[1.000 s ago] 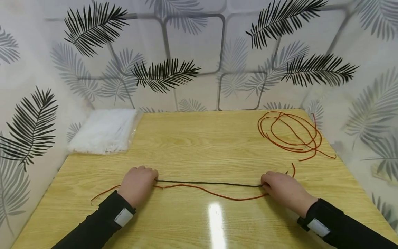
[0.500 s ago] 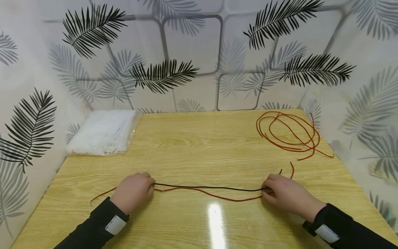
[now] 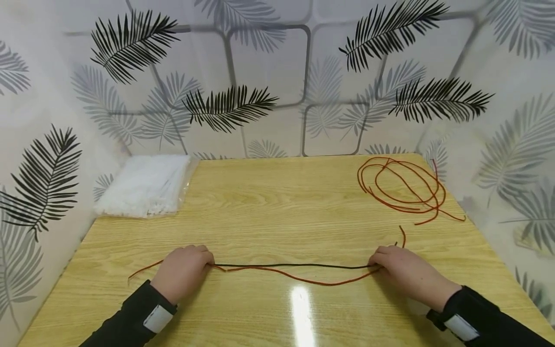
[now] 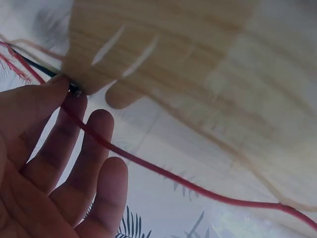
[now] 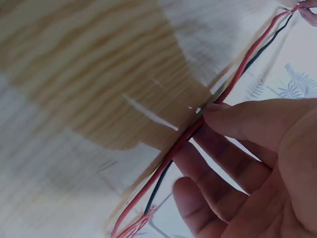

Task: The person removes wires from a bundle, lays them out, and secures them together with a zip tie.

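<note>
My left hand point(image 3: 184, 270) pinches one end of a thin black wire point(image 3: 295, 264) between thumb and index fingertip. Across the table it stretches almost straight to my right hand point(image 3: 412, 277), whose thumb and fingers grip it near its other end. Just in front of it a red wire point(image 3: 326, 284) bows toward the table's near side and passes under the right hand. A second red wire point(image 3: 147, 268) runs beneath the left hand, its tip close to the first one's. In the right wrist view, red wire point(image 5: 237, 74) and black wire point(image 5: 158, 186) lie together at the fingertips.
Loosely coiled red wires point(image 3: 403, 210) lie at the table's back right. A clear bag of white pieces point(image 3: 143, 185) sits at the back left. Leaf-patterned covering point(image 3: 269, 130) rises behind the wooden table point(image 3: 269, 193).
Both hands have come slightly nearer the body and a little farther apart. The black wire has moved with them and now lies closer alongside the red wire.
</note>
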A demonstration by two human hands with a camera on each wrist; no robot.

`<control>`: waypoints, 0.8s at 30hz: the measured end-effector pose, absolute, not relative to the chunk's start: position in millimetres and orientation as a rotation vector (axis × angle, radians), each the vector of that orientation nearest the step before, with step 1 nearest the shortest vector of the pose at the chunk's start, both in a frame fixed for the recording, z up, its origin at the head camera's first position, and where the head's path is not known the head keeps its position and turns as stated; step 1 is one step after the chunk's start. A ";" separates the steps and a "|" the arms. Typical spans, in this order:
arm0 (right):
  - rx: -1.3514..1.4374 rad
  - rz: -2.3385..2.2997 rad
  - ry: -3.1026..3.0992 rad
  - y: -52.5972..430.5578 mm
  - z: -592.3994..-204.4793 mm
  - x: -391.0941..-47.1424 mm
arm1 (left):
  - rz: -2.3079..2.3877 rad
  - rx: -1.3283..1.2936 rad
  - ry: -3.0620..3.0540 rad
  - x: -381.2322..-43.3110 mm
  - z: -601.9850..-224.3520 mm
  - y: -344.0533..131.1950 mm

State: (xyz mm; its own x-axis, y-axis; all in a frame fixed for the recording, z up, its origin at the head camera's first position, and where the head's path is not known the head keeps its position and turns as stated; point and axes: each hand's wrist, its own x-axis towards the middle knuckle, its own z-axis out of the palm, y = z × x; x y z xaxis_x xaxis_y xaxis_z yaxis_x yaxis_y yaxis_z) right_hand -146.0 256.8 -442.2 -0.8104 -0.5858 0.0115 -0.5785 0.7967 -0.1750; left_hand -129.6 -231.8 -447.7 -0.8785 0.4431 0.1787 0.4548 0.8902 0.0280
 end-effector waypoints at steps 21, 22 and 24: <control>-0.903 -0.317 2.970 271.1 -447.6 -144.0 | -0.208 -0.636 -2.959 -127.3 -447.1 -232.1; -0.895 -0.317 2.967 271.1 -447.2 -143.5 | -0.200 -0.627 -2.959 -127.5 -447.2 -231.8; -0.866 -0.310 2.966 271.3 -446.5 -142.8 | -0.164 -0.629 -2.939 -127.6 -447.5 -231.1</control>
